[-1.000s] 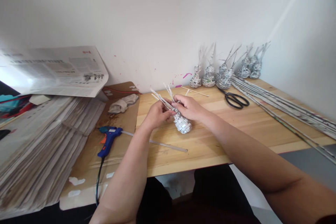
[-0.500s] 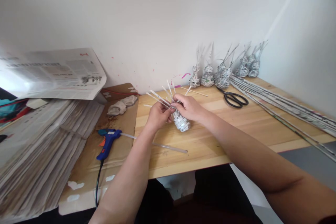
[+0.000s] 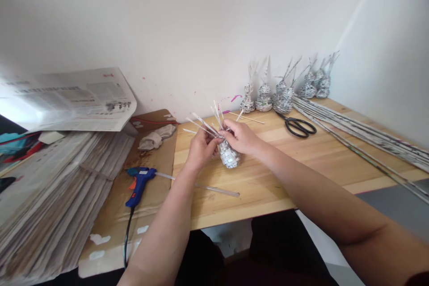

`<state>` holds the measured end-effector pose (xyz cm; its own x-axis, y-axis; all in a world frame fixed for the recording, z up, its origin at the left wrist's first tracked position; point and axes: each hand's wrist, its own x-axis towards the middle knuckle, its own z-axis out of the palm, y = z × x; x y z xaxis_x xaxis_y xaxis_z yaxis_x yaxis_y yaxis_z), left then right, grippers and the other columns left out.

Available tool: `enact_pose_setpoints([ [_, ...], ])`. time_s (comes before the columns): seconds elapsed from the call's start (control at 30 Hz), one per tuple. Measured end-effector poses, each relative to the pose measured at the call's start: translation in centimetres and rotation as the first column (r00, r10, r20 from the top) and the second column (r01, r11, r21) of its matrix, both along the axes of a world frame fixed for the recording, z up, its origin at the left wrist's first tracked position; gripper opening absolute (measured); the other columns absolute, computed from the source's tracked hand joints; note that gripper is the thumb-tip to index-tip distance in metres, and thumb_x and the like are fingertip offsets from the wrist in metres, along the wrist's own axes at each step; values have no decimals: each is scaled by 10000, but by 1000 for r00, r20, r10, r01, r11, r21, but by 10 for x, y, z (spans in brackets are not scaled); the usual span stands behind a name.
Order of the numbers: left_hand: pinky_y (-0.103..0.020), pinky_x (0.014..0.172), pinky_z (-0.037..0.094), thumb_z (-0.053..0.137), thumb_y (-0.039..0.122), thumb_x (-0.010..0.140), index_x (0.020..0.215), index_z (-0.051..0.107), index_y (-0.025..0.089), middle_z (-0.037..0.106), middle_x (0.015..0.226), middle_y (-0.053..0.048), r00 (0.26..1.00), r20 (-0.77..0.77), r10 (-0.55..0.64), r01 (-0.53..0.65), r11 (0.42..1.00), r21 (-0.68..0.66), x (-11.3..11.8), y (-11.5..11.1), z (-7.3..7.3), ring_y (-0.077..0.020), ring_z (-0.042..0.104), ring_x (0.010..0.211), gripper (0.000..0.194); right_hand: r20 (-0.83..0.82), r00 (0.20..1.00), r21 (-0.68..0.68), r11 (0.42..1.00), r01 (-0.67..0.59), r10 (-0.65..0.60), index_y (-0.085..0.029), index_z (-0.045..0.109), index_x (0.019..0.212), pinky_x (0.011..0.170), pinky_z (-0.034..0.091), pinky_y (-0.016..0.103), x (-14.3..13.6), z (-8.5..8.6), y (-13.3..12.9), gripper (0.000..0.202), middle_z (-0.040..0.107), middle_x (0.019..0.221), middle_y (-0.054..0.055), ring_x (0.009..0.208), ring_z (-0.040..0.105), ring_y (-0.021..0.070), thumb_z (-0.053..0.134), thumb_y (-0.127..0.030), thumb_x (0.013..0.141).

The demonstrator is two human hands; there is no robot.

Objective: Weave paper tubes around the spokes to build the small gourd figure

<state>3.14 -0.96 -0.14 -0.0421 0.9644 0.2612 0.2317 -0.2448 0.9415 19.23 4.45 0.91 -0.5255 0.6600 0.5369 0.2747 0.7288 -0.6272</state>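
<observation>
In the head view, the left hand [image 3: 200, 148] and right hand [image 3: 244, 136] are pinching the woven newspaper gourd [image 3: 229, 158] at its neck, probably by the spokes [image 3: 201, 121], toward the left edge of the desk [image 3: 268, 183]. Uneven pulling could be kinking a spoke or loosening the weave. The left forearm [image 3: 167, 219] is crossing above the glue stick [image 3: 219, 190]; sagging, it could be dragging the glue gun [image 3: 138, 186] askew on the cardboard [image 3: 112, 216]

So it's a plain whitish wall [image 3: 187, 22] with pink splatters low down, meeting another wall [image 3: 395, 53] at the right corner. Bright light comes in at far left, maybe a window, hard to tell with the glare. The table [image 3: 261, 183] is pale wood pushed up near the wall, and the floor [image 3: 389, 210] looks greyish down on the right.
</observation>
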Motion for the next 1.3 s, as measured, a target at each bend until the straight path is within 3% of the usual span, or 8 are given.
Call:
enact_pose_setpoints([
  [0.17,-185,383,391,664,249,779,961,516,186,582,608,61,995,-83,56,-54,998,33,1,-2,-1,-76,501,389,243,-3,1000,11,1000,-1,1,-204,487,790,591,325,240,0,1,0,124,497,643,-33,582,455,126,519,-278,884],
  [0.37,-210,419,455,667,317,786,882,552,177,568,496,55,999,-42,8,-10,999,-52,-2,1,-5,-117,553,397,205,44,999,84,997,0,-4,-201,508,821,612,330,244,2,-3,2,137,573,693,0,629,513,145,516,-308,907],
  [0.5,-218,452,472,643,337,812,890,562,184,592,509,48,995,-98,-20,16,999,-47,-6,3,-7,-125,574,421,191,126,992,123,992,-21,6,-204,519,849,596,309,249,4,-2,2,160,565,664,0,605,498,154,478,-332,937],
  [0.77,-212,465,446,653,329,808,897,605,177,595,554,35,973,-232,-15,14,1000,-6,-13,2,1,-113,557,439,182,180,984,144,989,-35,9,-214,514,858,600,299,263,4,5,-1,152,574,662,12,605,503,171,428,-298,951],
  [1.03,-193,334,373,721,353,738,852,576,168,564,470,56,999,42,-32,37,989,-146,-1,-1,2,-96,486,334,261,195,980,99,994,-43,23,-211,505,859,598,308,266,5,4,-2,129,565,660,13,609,499,174,430,-276,941],
  [1.2,-240,504,541,751,362,713,829,580,142,647,570,2,987,160,-19,41,989,-139,1,0,1,-128,625,500,302,81,996,13,999,-48,47,-189,539,959,658,375,269,8,7,-1,137,637,784,38,696,568,178,411,-224,926],
  [1.3,-231,536,551,770,372,697,823,574,135,650,591,3,983,182,-27,50,991,-127,0,1,1,-113,623,522,332,16,998,-32,998,-59,60,-180,572,991,694,403,268,9,7,0,198,665,830,41,733,588,172,401,-167,893],
])
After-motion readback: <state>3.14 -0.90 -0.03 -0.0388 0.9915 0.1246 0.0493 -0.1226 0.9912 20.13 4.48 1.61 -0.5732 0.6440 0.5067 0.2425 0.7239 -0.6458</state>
